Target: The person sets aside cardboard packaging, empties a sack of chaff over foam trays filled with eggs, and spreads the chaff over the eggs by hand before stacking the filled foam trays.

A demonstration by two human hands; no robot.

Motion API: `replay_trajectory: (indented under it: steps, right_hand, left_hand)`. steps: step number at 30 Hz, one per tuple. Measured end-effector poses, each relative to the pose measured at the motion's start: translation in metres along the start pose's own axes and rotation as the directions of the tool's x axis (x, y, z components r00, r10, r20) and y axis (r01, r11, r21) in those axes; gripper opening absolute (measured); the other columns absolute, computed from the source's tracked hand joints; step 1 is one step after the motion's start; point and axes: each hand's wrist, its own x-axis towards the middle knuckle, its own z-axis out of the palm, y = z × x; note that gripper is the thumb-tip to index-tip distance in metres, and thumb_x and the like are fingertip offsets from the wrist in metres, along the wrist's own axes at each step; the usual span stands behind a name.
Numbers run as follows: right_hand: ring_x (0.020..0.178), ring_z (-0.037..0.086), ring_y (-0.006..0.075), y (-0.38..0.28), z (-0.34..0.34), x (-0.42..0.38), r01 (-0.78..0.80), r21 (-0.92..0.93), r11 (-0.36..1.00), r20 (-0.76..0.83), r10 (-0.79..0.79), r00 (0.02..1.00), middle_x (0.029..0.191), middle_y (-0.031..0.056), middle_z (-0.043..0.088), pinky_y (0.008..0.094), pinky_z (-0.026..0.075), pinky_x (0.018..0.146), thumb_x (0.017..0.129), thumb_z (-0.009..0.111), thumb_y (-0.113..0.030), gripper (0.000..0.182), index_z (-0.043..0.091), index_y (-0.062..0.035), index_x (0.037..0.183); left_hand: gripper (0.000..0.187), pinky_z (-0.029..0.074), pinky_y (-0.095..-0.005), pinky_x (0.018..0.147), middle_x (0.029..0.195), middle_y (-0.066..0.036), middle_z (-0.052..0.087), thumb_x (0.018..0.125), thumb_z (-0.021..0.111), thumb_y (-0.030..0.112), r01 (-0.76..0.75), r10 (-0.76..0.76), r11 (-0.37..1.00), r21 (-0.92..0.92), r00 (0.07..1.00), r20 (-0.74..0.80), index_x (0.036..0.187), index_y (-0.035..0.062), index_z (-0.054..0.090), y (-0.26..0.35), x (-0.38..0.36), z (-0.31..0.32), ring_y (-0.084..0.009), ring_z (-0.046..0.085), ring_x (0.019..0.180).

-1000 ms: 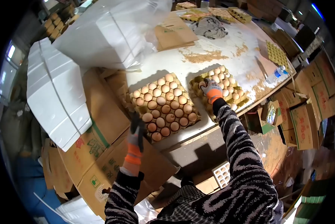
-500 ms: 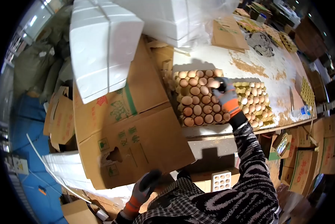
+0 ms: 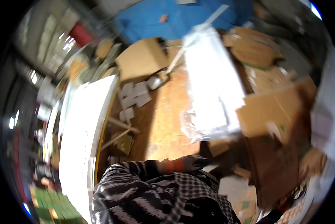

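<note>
Long white surface [image 3: 83,138]: edged in yellow, seen to the left of the long white bundle wrapped in clear plastic [image 3: 212,78].

Blue floor covering [image 3: 148,20]: spread behind the bundle, toward the top of the view.

Bundle: stretched away from the body, with loose film gathered at its near end. A thin pale strip [image 3: 176,59] is seen slanting beside its far end.

Large brown cardboard [image 3: 274,108]: placed to the right of the bundle, with a darker, shaded part hanging nearer the body.

Open-looking brown carton [image 3: 141,58]: set to the left of the bundle's far end.

Left hand [image 3: 194,162]: gloved in grey with an orange cuff, held just nearer the body than the bundle's near end. The fingers are blurred; nothing held can be made out, and how far they are opened cannot be told.

Right hand [image 3: 297,194]: dark-gloved, seen well to the right of the bundle and nearer the body, by the eggs. Its opening and any hold cannot be told.

Pale brown eggs [image 3: 291,214]: grouped at the lower right, partly cut off by the view's dark rim.

Change: the view has been swung leftward, so the eggs have been left at the edge and their handling can hardly be checked.
</note>
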Motion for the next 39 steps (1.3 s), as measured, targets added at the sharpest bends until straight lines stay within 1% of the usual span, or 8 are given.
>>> replay_trajectory:
  steps: [4, 6, 11, 15, 19, 23, 27, 39]
  right_hand:
    - [0.119, 0.051, 0.0317, -0.244, 0.021, -0.021, 0.186, 0.205, 0.961, 0.071, -0.204, 0.976, 0.132, 0.0185, 0.052, 0.0419, 0.042, 0.1, 0.096, 0.053, -0.024, 0.046, 0.045, 0.0016, 0.134]
    - [0.119, 0.052, 0.0358, -0.359, 0.028, -0.057, 0.227, 0.283, 0.932, 0.145, -0.275, 0.95, 0.133, 0.0215, 0.051, 0.044, 0.044, 0.099, 0.094, 0.058, -0.02, 0.049, 0.045, 0.001, 0.136]
    - [0.115, 0.054, 0.0339, -0.504, 0.125, -0.165, 0.398, 0.474, 0.785, 0.313, -0.573, 0.758, 0.119, 0.0216, 0.06, 0.0409, 0.044, 0.099, 0.091, 0.06, -0.017, 0.035, 0.057, 0.0057, 0.117]
    - [0.124, 0.044, 0.0337, -0.662, 0.155, -0.256, -0.221, 0.701, 0.678, 0.713, -0.664, 0.223, 0.14, 0.0153, 0.043, 0.0494, 0.034, 0.106, 0.096, 0.051, -0.035, 0.053, 0.045, 0.0034, 0.132]
    - [0.126, 0.044, 0.0288, -0.774, 0.194, -0.317, -0.24, 0.715, 0.656, 0.644, -0.752, -0.138, 0.142, 0.014, 0.043, 0.0441, 0.034, 0.107, 0.099, 0.041, -0.031, 0.048, 0.041, -0.0006, 0.137]
    - [0.127, 0.045, 0.0239, -0.835, 0.186, -0.331, -0.235, 0.688, 0.687, 0.633, -0.726, -0.27, 0.143, 0.0127, 0.043, 0.0388, 0.035, 0.107, 0.102, 0.03, -0.026, 0.046, 0.037, -0.0046, 0.142]
    - [0.12, 0.05, 0.0238, -0.905, 0.185, -0.359, 0.529, 0.848, -0.029, 0.265, -0.841, -0.471, 0.138, 0.0054, 0.048, 0.0351, 0.045, 0.094, 0.089, 0.054, -0.018, 0.046, 0.046, -0.0107, 0.134]
    - [0.111, 0.056, 0.0279, -0.793, 0.278, -0.362, 0.622, 0.78, 0.064, 0.36, -0.86, -0.362, 0.124, 0.0117, 0.059, 0.038, 0.046, 0.095, 0.09, 0.06, -0.023, 0.039, 0.057, -0.0064, 0.125]
  left_hand:
    - [0.05, 0.042, -0.0399, 0.101, 0.127, -0.017, 0.057, 0.088, 0.058, 0.026, 0.144, -0.14, 0.988, 0.053, 0.987, -0.074, 0.135, 0.0098, 0.048, -0.093, -0.087, -0.04, -0.0315, 0.054, 0.118]
    - [0.046, 0.04, -0.0412, 0.103, 0.13, -0.015, 0.054, 0.091, 0.055, 0.027, -0.249, 0.071, 0.877, -0.412, 0.913, -0.402, 0.134, 0.0143, 0.05, -0.195, -0.141, -0.033, -0.0324, 0.05, 0.122]
    - [0.046, 0.04, -0.0429, 0.102, 0.131, -0.014, 0.052, 0.091, 0.057, 0.032, 0.281, -0.109, 0.951, 0.132, 0.701, -0.704, 0.132, 0.0148, 0.05, -0.344, -0.273, -0.11, -0.0331, 0.049, 0.121]
    - [0.058, 0.036, -0.0465, 0.103, 0.132, -0.016, 0.047, 0.081, 0.064, 0.032, 0.621, -0.178, 0.784, 0.008, 0.238, -0.955, 0.133, 0.0119, 0.048, -0.4, -0.424, -0.205, -0.0382, 0.042, 0.124]
    - [0.064, 0.033, -0.0461, 0.106, 0.132, -0.016, 0.045, 0.078, 0.066, 0.034, 0.822, -0.161, 0.54, -0.181, -0.11, -0.981, 0.134, 0.0101, 0.045, -0.449, -0.564, -0.253, -0.0378, 0.038, 0.127]
    - [0.061, 0.028, -0.0516, 0.106, 0.137, -0.019, 0.044, 0.082, 0.062, 0.037, 0.9, -0.121, 0.313, -0.303, -0.279, -0.953, 0.134, 0.0094, 0.046, -0.488, -0.648, -0.264, -0.0412, 0.036, 0.129]
    - [0.068, 0.016, -0.0518, 0.114, 0.147, -0.02, 0.034, 0.087, 0.055, 0.039, 0.921, -0.177, 0.233, -0.313, -0.276, -0.945, 0.143, 0.0062, 0.037, -0.51, -0.655, -0.243, -0.0384, 0.03, 0.135]
    - [0.072, 0.013, -0.0467, 0.117, 0.15, -0.015, 0.031, 0.081, 0.06, 0.028, 0.883, -0.234, 0.155, -0.443, -0.403, -0.885, 0.145, 0.0082, 0.033, -0.511, -0.635, -0.253, -0.0337, 0.023, 0.14]
